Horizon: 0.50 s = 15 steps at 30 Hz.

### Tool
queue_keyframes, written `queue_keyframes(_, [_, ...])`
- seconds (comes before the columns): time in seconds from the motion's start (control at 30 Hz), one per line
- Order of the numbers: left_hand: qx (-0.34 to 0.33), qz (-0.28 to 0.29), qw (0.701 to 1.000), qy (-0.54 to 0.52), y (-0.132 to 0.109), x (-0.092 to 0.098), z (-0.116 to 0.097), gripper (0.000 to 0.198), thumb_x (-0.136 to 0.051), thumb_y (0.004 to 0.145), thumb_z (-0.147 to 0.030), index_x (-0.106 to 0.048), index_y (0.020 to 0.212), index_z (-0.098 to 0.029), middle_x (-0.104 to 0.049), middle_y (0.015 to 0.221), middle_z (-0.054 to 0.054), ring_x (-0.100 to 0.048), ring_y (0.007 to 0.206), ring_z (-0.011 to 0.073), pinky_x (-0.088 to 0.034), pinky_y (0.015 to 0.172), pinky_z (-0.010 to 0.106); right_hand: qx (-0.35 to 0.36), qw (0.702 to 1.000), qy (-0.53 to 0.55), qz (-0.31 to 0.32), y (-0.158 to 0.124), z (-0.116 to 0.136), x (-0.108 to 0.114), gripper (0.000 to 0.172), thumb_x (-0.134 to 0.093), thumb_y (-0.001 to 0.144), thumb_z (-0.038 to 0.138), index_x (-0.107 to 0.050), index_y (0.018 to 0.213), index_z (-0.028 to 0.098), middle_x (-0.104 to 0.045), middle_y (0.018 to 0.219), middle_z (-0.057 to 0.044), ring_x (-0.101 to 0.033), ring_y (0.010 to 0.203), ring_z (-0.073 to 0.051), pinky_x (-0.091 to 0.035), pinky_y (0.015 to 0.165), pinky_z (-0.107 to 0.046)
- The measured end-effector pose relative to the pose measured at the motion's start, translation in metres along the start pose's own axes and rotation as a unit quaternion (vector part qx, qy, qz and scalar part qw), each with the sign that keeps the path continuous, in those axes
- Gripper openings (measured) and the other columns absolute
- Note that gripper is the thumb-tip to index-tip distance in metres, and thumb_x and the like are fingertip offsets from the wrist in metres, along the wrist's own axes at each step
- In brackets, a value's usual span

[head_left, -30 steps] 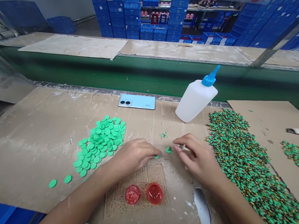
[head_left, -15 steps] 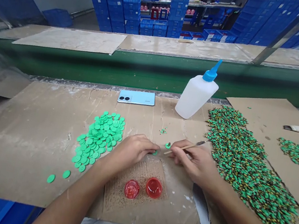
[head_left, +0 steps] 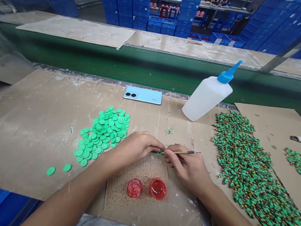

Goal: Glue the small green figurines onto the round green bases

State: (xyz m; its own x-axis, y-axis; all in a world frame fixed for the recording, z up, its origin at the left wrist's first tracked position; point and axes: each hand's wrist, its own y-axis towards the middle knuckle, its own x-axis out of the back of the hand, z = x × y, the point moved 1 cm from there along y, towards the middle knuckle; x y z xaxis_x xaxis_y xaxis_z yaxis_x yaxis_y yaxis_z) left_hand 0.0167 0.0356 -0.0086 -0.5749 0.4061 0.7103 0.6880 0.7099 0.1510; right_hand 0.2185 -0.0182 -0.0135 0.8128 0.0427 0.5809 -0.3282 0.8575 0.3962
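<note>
My left hand (head_left: 142, 147) is closed in a pinch at a small green disc (head_left: 158, 153), its fingertips partly covering it. Right beside it, my right hand (head_left: 189, 168) grips a thin wooden-handled brush (head_left: 182, 152). The brush's dark, narrow end points right, and the plain wooden end lies at the disc between my fingertips. Just below the hands, two small red dishes (head_left: 158, 189) rest on a speckled cardboard piece (head_left: 120, 203). To the left lies a heap of green discs (head_left: 105, 130), with two loose ones nearer me. A few tiny green pieces (head_left: 169, 131) lie beyond my fingers.
A white squeeze bottle (head_left: 207, 99) with a blue nozzle stands at the back right, near a light blue phone (head_left: 143, 95). Along the right spreads a large pile of small green, black and yellow pieces (head_left: 254, 174). A green ledge (head_left: 91, 57) bounds the table's far side.
My right hand has moved left, bringing the brush's wooden end to the disc at my left fingertips. A disc with a dark piece between the hands is now out of sight. The view has shifted slightly.
</note>
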Motion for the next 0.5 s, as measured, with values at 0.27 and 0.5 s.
queue_keyframes(0.27, [0.012, 0.011, 0.999, -0.042, 0.003, -0.002, 0.002, 0.024, -0.063, 0.097, -0.011, -0.082, 0.105, -0.022, -0.084, 0.105, 0.005, -0.077, 0.098, 0.0202, -0.058, 0.089, 0.031, 0.004, 1.000, -0.013, -0.005, 0.000, 0.003, -0.002, 0.033, -0.050, 0.107, 0.033, -0.072, 0.086, 0.021, -0.073, 0.072, -0.005, -0.071, 0.063, -0.018, -0.063, 0.070, -0.031])
queue_keyframes(0.5, [0.003, 0.026, 0.996, -0.081, 0.008, -0.006, 0.011, 0.021, -0.066, 0.095, -0.012, -0.083, 0.101, -0.022, -0.083, 0.099, 0.004, -0.076, 0.091, 0.0186, -0.055, 0.083, 0.027, -0.022, 0.999, -0.036, -0.005, 0.002, 0.005, -0.006, 0.036, -0.052, 0.106, 0.030, -0.069, 0.075, 0.022, -0.075, 0.074, -0.007, -0.072, 0.063, -0.019, -0.061, 0.064, -0.030])
